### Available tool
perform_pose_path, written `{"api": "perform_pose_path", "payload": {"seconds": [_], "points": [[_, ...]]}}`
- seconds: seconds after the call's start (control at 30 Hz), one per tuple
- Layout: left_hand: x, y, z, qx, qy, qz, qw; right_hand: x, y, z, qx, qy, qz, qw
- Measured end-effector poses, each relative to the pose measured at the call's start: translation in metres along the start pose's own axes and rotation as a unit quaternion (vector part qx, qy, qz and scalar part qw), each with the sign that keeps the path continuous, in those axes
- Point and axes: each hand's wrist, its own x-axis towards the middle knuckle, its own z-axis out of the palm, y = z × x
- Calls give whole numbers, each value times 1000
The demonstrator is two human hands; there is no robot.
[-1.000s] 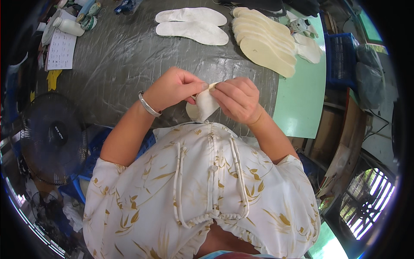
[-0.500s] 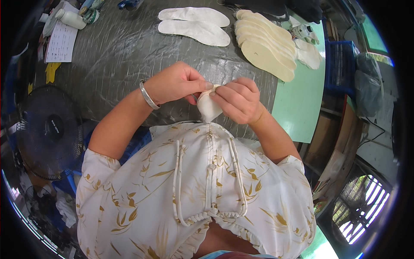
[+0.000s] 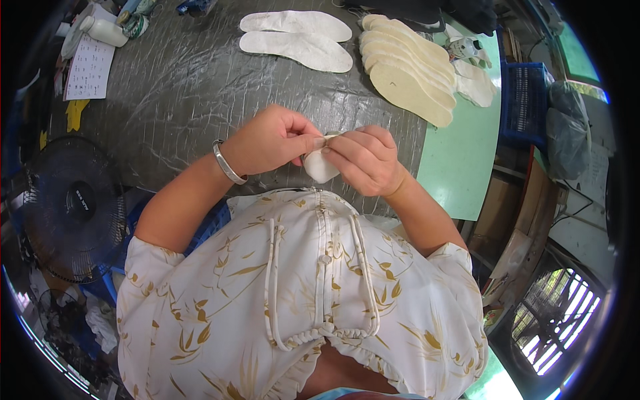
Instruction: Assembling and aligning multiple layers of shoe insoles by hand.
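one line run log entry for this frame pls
left hand: pinching white insole piece | right hand: pinching same piece | place: over grey table | nearby: cream insole stack, two white insoles

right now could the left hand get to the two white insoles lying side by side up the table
Probably yes: bare grey table lies between the left hand and the white insoles, but it would first have to let go of the small white piece.

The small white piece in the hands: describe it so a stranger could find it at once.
Start at the grey plastic-covered table and come to its near edge. There the left hand and right hand pinch a small rounded white insole piece between them. Unlike the white insoles and cream insoles lying flat farther back, it is held up.
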Motion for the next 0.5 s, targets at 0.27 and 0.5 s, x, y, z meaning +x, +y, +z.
{"api": "perform_pose_path", "payload": {"seconds": [0.27, 0.5], "points": [[20, -32, -64, 95, 271, 21, 958, 0, -13, -28, 46, -11, -2, 999], [22, -8, -30, -44, 63, 84, 994, 16, 2, -27, 197, -72, 115, 971]]}}
